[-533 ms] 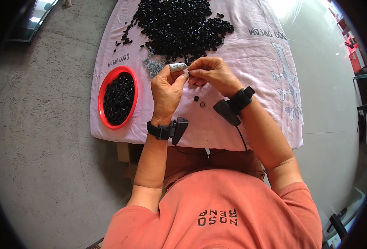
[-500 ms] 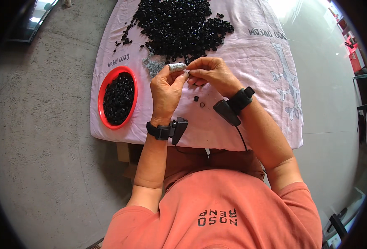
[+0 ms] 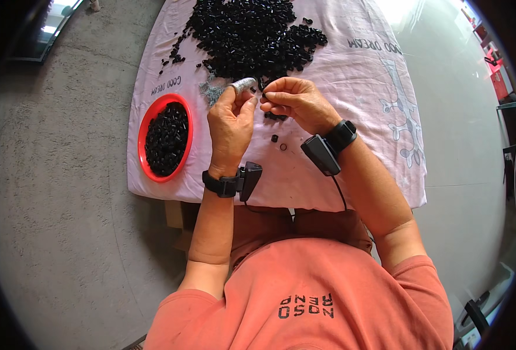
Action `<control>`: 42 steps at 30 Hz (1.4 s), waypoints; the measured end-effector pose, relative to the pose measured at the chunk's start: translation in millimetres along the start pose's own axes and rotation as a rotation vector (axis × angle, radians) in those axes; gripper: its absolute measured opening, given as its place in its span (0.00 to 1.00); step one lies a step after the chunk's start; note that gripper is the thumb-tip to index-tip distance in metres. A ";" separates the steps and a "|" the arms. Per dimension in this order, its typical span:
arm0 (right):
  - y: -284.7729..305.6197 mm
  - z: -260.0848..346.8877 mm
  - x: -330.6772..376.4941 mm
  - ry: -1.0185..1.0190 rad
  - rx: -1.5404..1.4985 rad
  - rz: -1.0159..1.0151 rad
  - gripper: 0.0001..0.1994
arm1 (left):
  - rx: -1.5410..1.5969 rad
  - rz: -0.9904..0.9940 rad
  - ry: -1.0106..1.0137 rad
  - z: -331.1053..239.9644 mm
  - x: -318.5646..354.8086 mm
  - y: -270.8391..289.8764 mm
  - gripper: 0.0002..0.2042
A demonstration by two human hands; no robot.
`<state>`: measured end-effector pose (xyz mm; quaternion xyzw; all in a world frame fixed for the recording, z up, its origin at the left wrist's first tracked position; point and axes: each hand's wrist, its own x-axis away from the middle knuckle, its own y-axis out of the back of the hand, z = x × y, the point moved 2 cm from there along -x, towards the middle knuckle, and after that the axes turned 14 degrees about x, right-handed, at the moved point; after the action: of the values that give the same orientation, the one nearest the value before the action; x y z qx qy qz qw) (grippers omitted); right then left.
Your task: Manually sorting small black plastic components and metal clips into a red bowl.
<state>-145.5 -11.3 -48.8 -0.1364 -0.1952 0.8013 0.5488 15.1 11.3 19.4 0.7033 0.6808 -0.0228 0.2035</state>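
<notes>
My left hand [image 3: 230,119] is raised over the table, its taped fingertip up, pinching a tiny black piece between thumb and finger. My right hand [image 3: 293,104] sits close beside it, fingers curled and pinched on another small black piece at the tip. Both wrists wear black bands with small devices. Just beyond the hands lies a big heap of small black parts [image 3: 252,35] on a pale pink cloth [image 3: 363,111]. Two loose black parts [image 3: 278,142] lie on the cloth below my hands.
A red round bowl [image 3: 166,138] filled with black parts stands on the cloth's left side. A small grey metallic cluster [image 3: 211,93] lies left of my left hand. Grey concrete floor surrounds the table; red objects stand at the far right.
My hands have drawn slightly apart; the fingertips that met over the small piece now have a small gap between them.
</notes>
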 end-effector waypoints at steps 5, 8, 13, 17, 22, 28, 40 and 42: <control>-2.5 3.1 0.9 -0.007 0.063 0.015 0.06 | -0.038 0.040 -0.042 -1.3 -2.9 2.7 0.11; -3.8 5.0 2.6 -0.010 0.126 0.018 0.06 | -0.086 0.050 -0.049 -7.4 -4.4 3.5 0.12; -5.3 6.3 3.3 -0.005 0.147 0.031 0.05 | -0.147 0.087 -0.079 -8.6 -5.5 4.4 0.13; -5.7 4.9 3.0 0.005 0.176 0.031 0.05 | -0.225 0.113 -0.133 -17.9 -5.5 2.0 0.12; -9.3 6.3 4.1 0.016 0.272 0.011 0.06 | -0.344 0.202 -0.162 -22.6 -9.9 2.4 0.10; -9.2 5.3 3.6 0.021 0.310 -0.007 0.07 | -0.383 0.280 -0.116 -30.6 -17.3 1.3 0.11; -10.5 5.1 3.3 0.038 0.364 -0.046 0.07 | -0.410 0.228 -0.181 -25.2 -19.1 0.6 0.12; -10.5 5.1 3.3 0.048 0.375 -0.044 0.07 | -0.415 0.228 -0.194 -25.4 -20.7 0.4 0.12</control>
<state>-140.2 -5.6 -39.4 -0.0466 -0.0320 0.8081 0.5863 7.8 -0.3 49.1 0.7134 0.5643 0.0732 0.4090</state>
